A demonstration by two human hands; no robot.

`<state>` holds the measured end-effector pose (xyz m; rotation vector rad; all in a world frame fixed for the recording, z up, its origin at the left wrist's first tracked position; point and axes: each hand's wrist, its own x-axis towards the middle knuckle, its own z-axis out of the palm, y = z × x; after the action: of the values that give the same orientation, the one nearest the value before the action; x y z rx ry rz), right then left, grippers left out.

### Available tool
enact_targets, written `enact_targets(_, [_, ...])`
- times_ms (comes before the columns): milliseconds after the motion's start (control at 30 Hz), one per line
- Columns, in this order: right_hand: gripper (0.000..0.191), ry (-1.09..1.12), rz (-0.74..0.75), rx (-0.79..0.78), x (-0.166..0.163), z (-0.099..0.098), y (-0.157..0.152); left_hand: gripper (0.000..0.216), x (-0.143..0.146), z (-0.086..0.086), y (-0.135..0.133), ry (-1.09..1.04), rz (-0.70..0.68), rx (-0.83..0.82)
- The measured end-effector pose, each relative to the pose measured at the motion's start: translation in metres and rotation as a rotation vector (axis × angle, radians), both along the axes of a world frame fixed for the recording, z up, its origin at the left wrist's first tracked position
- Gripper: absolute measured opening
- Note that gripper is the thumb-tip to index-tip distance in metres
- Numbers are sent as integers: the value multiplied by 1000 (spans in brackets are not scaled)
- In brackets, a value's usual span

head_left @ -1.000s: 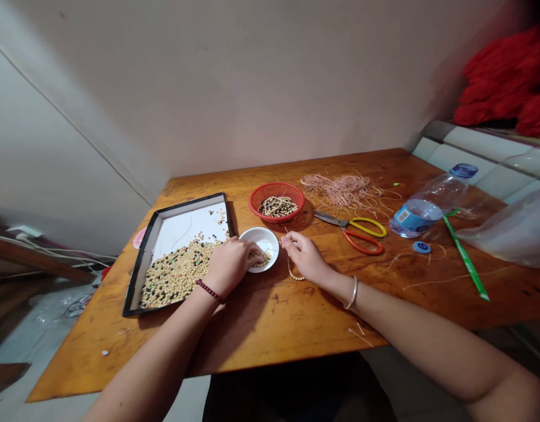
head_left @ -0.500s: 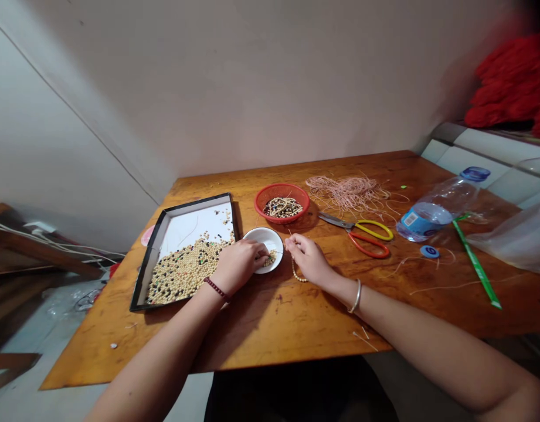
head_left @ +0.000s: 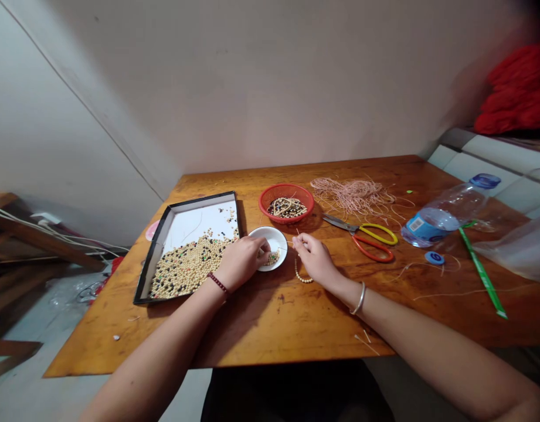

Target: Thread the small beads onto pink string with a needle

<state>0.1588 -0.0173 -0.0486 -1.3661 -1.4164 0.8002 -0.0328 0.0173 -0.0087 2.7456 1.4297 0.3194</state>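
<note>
Left hand [head_left: 243, 258] over rim of bowl [head_left: 275, 237]

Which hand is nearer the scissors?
Right. The right hand is by the scissors, on their near-left side; the left hand is farther left, at the white bowl.

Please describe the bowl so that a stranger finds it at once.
On the wooden table, look between the black-edged tray and the right hand. The bowl stands there, partly under the left hand. It is white, unlike the red basket behind it.
</note>
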Motion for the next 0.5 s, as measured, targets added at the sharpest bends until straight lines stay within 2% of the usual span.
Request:
enact_targets(267, [33, -41, 15, -10, -1, -1, -1, 22, 0, 1, -1, 1, 9, -6])
enact_targets(500, [33, -17, 32, -5, -1, -2, -1, 28, -1, 7, -3, 112, -14, -36])
